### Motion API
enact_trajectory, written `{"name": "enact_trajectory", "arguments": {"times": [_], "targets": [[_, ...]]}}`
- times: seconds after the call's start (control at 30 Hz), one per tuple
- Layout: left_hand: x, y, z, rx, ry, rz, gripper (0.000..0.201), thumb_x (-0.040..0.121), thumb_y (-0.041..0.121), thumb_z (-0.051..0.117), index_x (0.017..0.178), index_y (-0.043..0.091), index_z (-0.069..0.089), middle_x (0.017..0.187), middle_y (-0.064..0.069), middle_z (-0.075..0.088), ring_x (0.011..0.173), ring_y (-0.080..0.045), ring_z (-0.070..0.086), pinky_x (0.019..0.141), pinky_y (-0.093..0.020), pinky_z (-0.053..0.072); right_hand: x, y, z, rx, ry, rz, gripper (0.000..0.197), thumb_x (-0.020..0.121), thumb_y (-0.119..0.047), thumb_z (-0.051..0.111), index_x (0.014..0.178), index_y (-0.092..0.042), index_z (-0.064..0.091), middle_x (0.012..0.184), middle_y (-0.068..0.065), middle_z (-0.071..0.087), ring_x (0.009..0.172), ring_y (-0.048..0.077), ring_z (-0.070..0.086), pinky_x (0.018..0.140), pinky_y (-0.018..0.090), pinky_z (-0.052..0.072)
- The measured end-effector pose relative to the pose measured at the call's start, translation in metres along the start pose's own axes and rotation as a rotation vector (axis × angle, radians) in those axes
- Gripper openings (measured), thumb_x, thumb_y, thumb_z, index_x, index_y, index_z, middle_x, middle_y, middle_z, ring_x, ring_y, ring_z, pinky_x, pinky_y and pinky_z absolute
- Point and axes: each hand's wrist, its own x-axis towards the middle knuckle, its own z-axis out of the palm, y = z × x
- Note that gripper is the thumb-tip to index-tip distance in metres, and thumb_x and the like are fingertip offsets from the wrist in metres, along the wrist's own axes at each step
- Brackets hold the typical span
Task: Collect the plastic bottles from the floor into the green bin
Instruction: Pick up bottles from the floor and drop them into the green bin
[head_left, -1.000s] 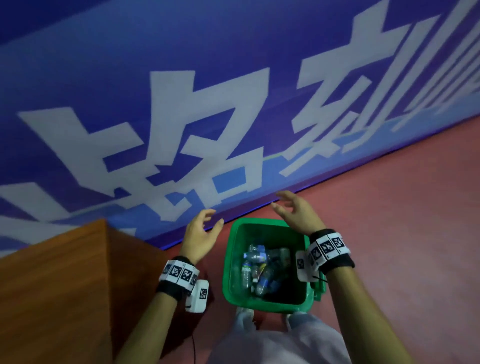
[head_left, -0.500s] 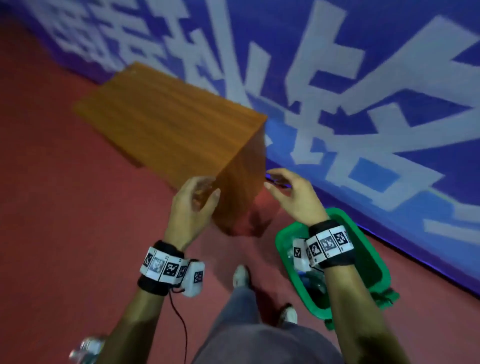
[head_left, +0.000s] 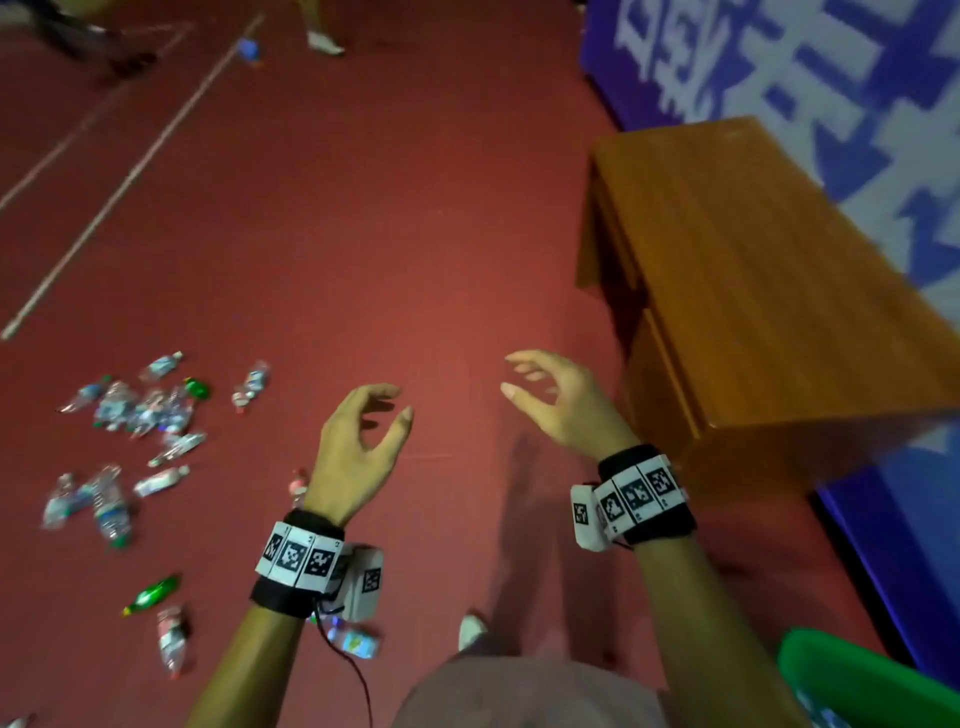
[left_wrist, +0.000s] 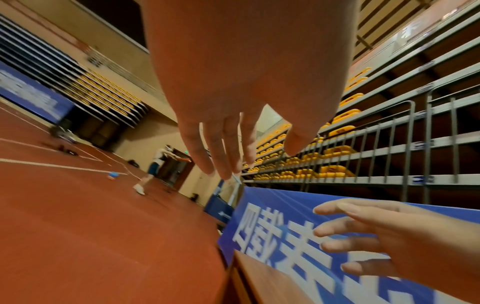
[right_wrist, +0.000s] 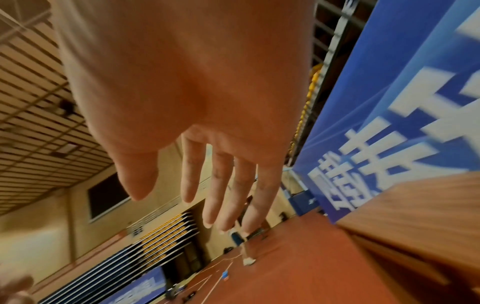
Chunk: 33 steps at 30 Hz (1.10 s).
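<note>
Two hands: left hand (head_left: 358, 447) and right hand (head_left: 563, 400) were held empty, fingers loosely spread, apparently readied for grabbing.
Bottles: plastic bottles (head_left: 140, 410) were left scattered on floor (head_left: 389, 234).
Bin: green bin (head_left: 872, 680) was placed at lower right.

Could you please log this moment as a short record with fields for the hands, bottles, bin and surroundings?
left hand: empty, fingers relaxed, above floor
right hand: empty, fingers relaxed
bottles: many scattered on the red floor, left of the person
green bottle: lying apart, nearer the person
green bin: lower right, behind right arm
wooden cabinet: right, against blue banner
</note>
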Motion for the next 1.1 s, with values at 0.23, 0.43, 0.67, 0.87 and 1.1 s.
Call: {"name": "enact_trajectory", "arguments": {"times": [0.23,0.43,0.67,0.87,1.1], "targets": [[0.001,-0.106,-0.137,0.075,0.215,-0.174,0.022,0.094,0.027,0.071,0.115,0.027,0.065,0.113,0.013,0.069,0.1,0.0,0.065,0.087,-0.029,0.055,0.11,-0.067,0.167,-0.034,-0.317,-0.105,0.044,0.089,-0.049,0.071,0.13,-0.037,0.06,0.123,-0.014,0.064,0.113,0.002,0.06,0.099,0.035,0.053],[-0.011,-0.193,-0.19,0.108,0.331,-0.394,0.026,0.093,0.039,0.069,0.116,0.029,0.065,0.113,0.014,0.068,0.101,0.0,0.064,0.081,-0.025,0.053,0.164,-0.079,0.273,-0.182,-0.633,-0.11,0.054,0.089,-0.048,0.07,0.138,-0.035,0.053,0.133,-0.004,0.059,0.123,0.012,0.056,0.107,0.038,0.047],[0.016,-0.293,-0.224,0.203,0.357,-0.624,0.03,0.092,0.037,0.069,0.117,0.022,0.066,0.112,0.009,0.068,0.097,-0.004,0.064,0.081,-0.028,0.054,0.248,-0.058,0.374,-0.322,-0.985,-0.021,0.064,0.09,-0.042,0.072,0.146,-0.029,0.044,0.148,-0.001,0.05,0.136,0.019,0.047,0.111,0.033,0.039],[0.104,-0.388,-0.286,0.378,0.29,-0.786,0.04,0.091,0.039,0.068,0.12,0.013,0.063,0.115,-0.002,0.066,0.093,-0.017,0.064,0.086,-0.034,0.054,0.379,-0.034,0.45,-0.442,-1.091,0.011,0.073,0.086,-0.048,0.074,0.148,-0.026,0.041,0.152,0.006,0.047,0.138,0.025,0.046,0.113,0.041,0.041],[0.152,-0.493,-0.288,0.565,0.042,-1.107,0.053,0.09,0.045,0.064,0.13,0.011,0.053,0.132,-0.014,0.059,0.115,-0.035,0.061,0.094,-0.043,0.051,0.48,0.013,0.543,-0.64,-1.09,-0.037,0.07,0.089,-0.044,0.073,0.147,-0.019,0.043,0.146,0.013,0.052,0.133,0.032,0.051,0.11,0.04,0.044]]}}
